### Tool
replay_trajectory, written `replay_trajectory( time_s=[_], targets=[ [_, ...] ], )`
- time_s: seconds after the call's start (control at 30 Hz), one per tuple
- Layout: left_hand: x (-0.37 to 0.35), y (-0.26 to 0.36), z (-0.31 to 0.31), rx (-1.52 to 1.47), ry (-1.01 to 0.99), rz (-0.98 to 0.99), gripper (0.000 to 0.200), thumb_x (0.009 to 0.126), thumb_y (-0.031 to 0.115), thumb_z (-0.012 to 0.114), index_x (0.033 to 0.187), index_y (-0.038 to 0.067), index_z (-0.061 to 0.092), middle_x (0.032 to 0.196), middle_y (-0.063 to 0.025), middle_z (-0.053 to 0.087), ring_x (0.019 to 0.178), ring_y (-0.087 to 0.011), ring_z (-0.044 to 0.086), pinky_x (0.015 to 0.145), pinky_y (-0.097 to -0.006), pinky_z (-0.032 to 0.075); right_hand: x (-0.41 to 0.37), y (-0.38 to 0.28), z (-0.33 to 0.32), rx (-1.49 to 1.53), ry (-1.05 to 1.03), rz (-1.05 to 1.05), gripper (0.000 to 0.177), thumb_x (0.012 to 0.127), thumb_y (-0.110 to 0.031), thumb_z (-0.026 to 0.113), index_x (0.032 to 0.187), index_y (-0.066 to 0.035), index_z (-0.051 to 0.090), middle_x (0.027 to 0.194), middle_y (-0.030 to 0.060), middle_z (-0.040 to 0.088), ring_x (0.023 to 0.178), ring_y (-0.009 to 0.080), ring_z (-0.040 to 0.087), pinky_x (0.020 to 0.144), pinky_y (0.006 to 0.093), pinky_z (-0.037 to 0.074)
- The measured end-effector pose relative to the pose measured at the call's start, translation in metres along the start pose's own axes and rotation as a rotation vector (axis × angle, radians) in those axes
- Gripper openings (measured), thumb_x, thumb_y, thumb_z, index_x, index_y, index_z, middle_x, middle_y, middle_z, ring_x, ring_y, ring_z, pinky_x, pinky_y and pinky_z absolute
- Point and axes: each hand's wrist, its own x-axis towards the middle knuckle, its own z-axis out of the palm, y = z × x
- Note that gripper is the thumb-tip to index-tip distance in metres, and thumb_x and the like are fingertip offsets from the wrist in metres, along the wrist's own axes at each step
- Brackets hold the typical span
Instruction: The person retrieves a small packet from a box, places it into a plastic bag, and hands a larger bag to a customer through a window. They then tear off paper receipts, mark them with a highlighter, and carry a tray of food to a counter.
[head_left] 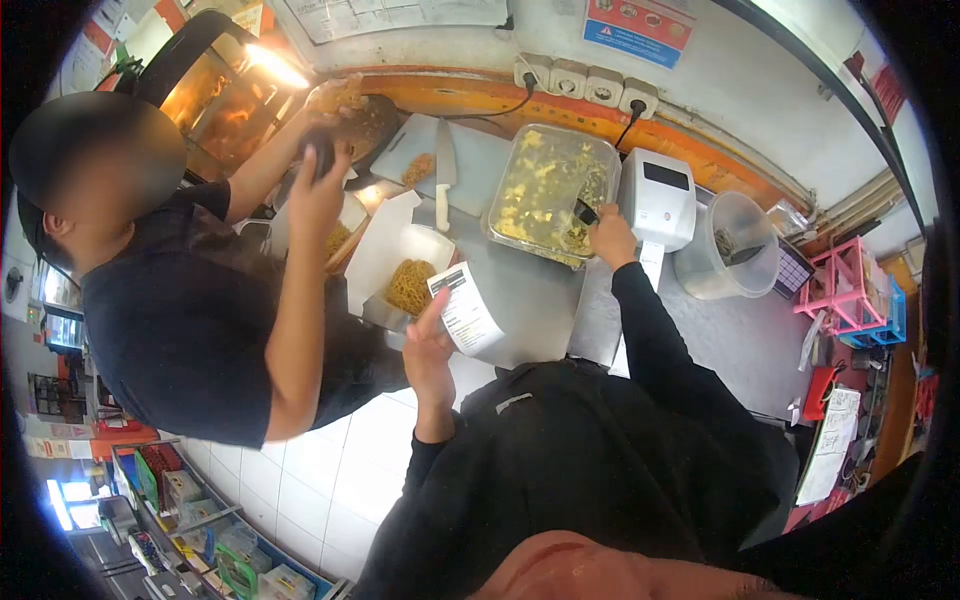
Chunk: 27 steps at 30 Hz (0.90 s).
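Observation:
My left hand [428, 365] is closed on a printed paper receipt [472, 318], held in front of an open white takeaway box [375, 245]. Noodles [408, 285] fill part of that box. My right hand [612, 240] grips the black handle of a utensil [586, 211]; its working end is inside a clear plastic tub [530, 241], and I cannot make out its kind. Yellow chopped pieces [530, 185] lie in the tub, with darker bits toward its right side.
A co-worker [200, 310] stands at the left, arms over the counter. A knife [443, 175] lies on a cutting board [485, 155]. A white receipt printer [658, 205], a clear bucket [725, 245] and a pink rack [840, 290] stand to the right.

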Motion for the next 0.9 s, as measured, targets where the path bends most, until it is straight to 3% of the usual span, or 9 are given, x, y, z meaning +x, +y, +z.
replay_trajectory(
  time_s=[0.07, 0.23, 0.33, 0.43, 0.53, 0.63, 0.73, 0.77, 0.9],
  targets=[
    [0.001, -0.012, -0.004, 0.037, 0.021, 0.001, 0.072, 0.1, 0.053, 0.027, 0.135, -0.007, 0.044, 0.137, -0.0187, 0.048, 0.117, -0.0272, 0.055, 0.095, -0.034, 0.045, 0.002, 0.012, -0.002, 0.015, -0.046, -0.001, 0.026, 0.084, -0.021, 0.057, 0.101, -0.001, 0.055, 0.094, 0.0242, 0.065, 0.09, 0.0418, 0.063, 0.077, 0.0501, 0.049],
    [0.024, -0.09, -0.013, 0.025, 0.253, -0.167, 0.033, 0.096, 0.028, 0.054, 0.104, -0.001, 0.067, 0.104, -0.0088, 0.064, 0.092, -0.0152, 0.06, 0.085, -0.0289, 0.046, -0.009, 0.033, -0.017, 0.239, -0.049, -0.138, 0.023, 0.087, -0.019, 0.051, 0.099, 0.0, 0.054, 0.089, 0.028, 0.062, 0.087, 0.0447, 0.061, 0.075, 0.0504, 0.047],
    [0.032, -0.132, -0.002, 0.083, 0.16, -0.33, 0.034, 0.096, 0.031, 0.053, 0.109, 0.002, 0.066, 0.107, -0.0086, 0.064, 0.088, -0.0134, 0.06, 0.071, -0.0259, 0.048, -0.02, 0.04, -0.019, 0.403, 0.015, -0.154, 0.02, 0.086, -0.016, 0.051, 0.098, 0.0, 0.053, 0.085, 0.0278, 0.061, 0.085, 0.0453, 0.06, 0.073, 0.049, 0.046],
    [0.052, -0.178, 0.022, 0.194, -0.007, -0.225, 0.041, 0.094, 0.037, 0.056, 0.121, 0.006, 0.059, 0.106, -0.0068, 0.063, 0.083, -0.0122, 0.059, 0.054, -0.0233, 0.045, -0.025, 0.04, -0.029, 0.454, 0.083, -0.139, 0.018, 0.084, -0.013, 0.051, 0.097, 0.0, 0.051, 0.081, 0.0256, 0.061, 0.079, 0.0439, 0.06, 0.07, 0.0468, 0.045],
    [0.083, -0.174, 0.055, 0.029, 0.039, -0.674, 0.058, 0.089, 0.042, 0.064, 0.126, -0.002, 0.054, 0.111, -0.008, 0.062, 0.109, -0.0167, 0.055, 0.08, -0.0318, 0.048, -0.032, 0.036, -0.045, 0.487, 0.096, -0.088, 0.019, 0.082, -0.013, 0.053, 0.096, 0.0, 0.049, 0.076, 0.0233, 0.058, 0.073, 0.0411, 0.059, 0.068, 0.0446, 0.045],
    [0.123, -0.224, 0.057, -0.087, -0.089, -0.605, 0.064, 0.087, 0.048, 0.063, 0.132, 0.005, 0.045, 0.111, -0.0162, 0.062, 0.083, -0.0178, 0.061, 0.055, -0.0311, 0.05, -0.033, 0.039, -0.048, 0.521, 0.168, -0.052, 0.02, 0.082, -0.014, 0.055, 0.093, 0.0, 0.045, 0.073, 0.0213, 0.056, 0.068, 0.0371, 0.058, 0.066, 0.0427, 0.045],
    [0.138, -0.23, 0.067, -0.015, -0.029, -0.546, 0.065, 0.086, 0.049, 0.064, 0.128, 0.001, 0.049, 0.108, -0.0202, 0.062, 0.079, -0.0212, 0.061, 0.057, -0.0348, 0.051, -0.039, 0.057, -0.041, 0.518, 0.178, 0.005, 0.023, 0.081, -0.014, 0.059, 0.088, -0.002, 0.041, 0.071, 0.0177, 0.054, 0.066, 0.0311, 0.056, 0.064, 0.0398, 0.044],
    [0.142, -0.234, 0.066, -0.056, -0.029, -0.59, 0.061, 0.083, 0.044, 0.067, 0.121, -0.001, 0.052, 0.096, -0.0172, 0.064, 0.073, -0.0229, 0.061, 0.057, -0.0353, 0.051, -0.042, 0.062, -0.04, 0.509, 0.184, 0.003, 0.022, 0.081, -0.014, 0.059, 0.088, -0.002, 0.042, 0.071, 0.0163, 0.054, 0.066, 0.0293, 0.056, 0.064, 0.0393, 0.044],
    [0.152, -0.234, 0.064, 0.07, 0.006, -0.607, 0.045, 0.086, 0.028, 0.063, 0.115, -0.006, 0.056, 0.102, -0.0148, 0.064, 0.079, -0.022, 0.064, 0.065, -0.0337, 0.052, -0.046, 0.082, -0.026, 0.558, 0.134, 0.064, 0.022, 0.081, -0.013, 0.061, 0.088, -0.003, 0.042, 0.069, 0.0105, 0.054, 0.064, 0.0222, 0.056, 0.063, 0.0362, 0.045]
  ],
)
